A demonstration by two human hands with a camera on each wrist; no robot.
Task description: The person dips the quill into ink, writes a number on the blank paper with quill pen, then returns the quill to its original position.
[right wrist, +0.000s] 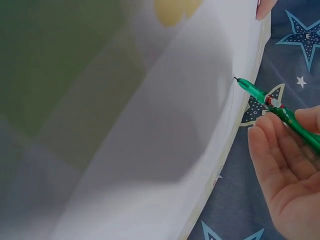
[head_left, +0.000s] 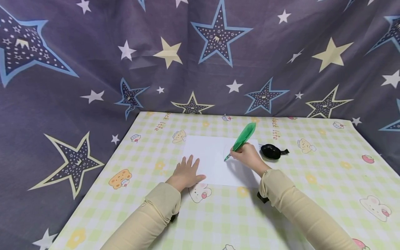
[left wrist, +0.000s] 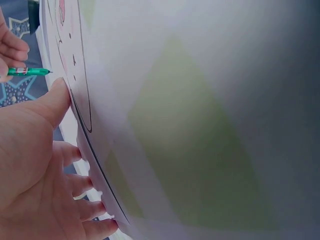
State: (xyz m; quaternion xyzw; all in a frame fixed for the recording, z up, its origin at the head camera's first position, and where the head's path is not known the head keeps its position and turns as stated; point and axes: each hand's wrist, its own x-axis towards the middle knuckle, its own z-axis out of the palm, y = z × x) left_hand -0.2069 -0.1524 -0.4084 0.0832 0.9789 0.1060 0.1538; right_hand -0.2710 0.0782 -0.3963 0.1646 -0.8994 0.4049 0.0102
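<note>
A white sheet of paper [head_left: 209, 149] lies on the table. My left hand [head_left: 185, 173] rests on its left side with the fingers spread; the left wrist view shows the thumb [left wrist: 60, 100] and fingertips against the sheet. Between thumb and fingers, my right hand [head_left: 248, 156] pinches a green pen topped with a feather [head_left: 245, 135]. In the right wrist view the green pen [right wrist: 255, 90] has its dark tip at the paper's surface, by a thin faint line. Any other marks on the sheet are too faint to tell.
Just right of the paper sits a small black oval dish-like object [head_left: 271, 151] with a short tab. A green-and-white checked tablecloth [head_left: 328, 180] with cartoon prints covers the table. Behind it hangs a dark star-patterned cloth [head_left: 187, 80]. Dark wrist straps [head_left: 263, 198] show under the sleeves.
</note>
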